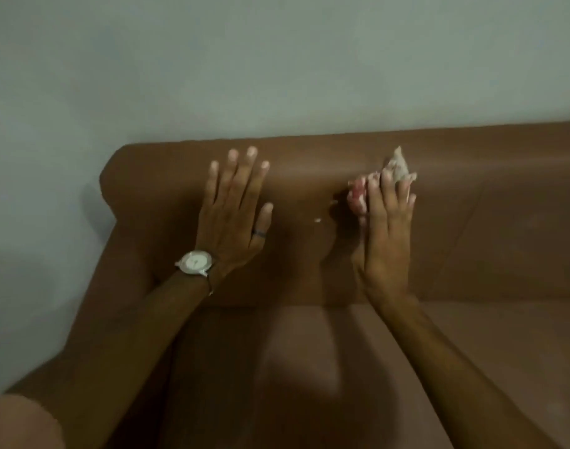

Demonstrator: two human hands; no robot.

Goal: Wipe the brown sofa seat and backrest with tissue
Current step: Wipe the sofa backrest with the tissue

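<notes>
The brown sofa backrest (503, 222) runs across the middle of the view, with the seat (309, 367) below it. My left hand (233, 215) lies flat on the backrest with its fingers spread and nothing in it; it wears a ring and a white wristwatch. My right hand (385, 228) presses a crumpled tissue (398, 166) against the backrest near its top. The tissue is whitish, with a pink-stained part showing at the left of my fingers. Small white tissue crumbs (318, 220) lie on the backrest between my hands.
A pale wall (277, 59) rises behind the sofa. The sofa's left armrest (115, 254) slopes down at the left. The backrest and seat stretch on to the right edge of the view.
</notes>
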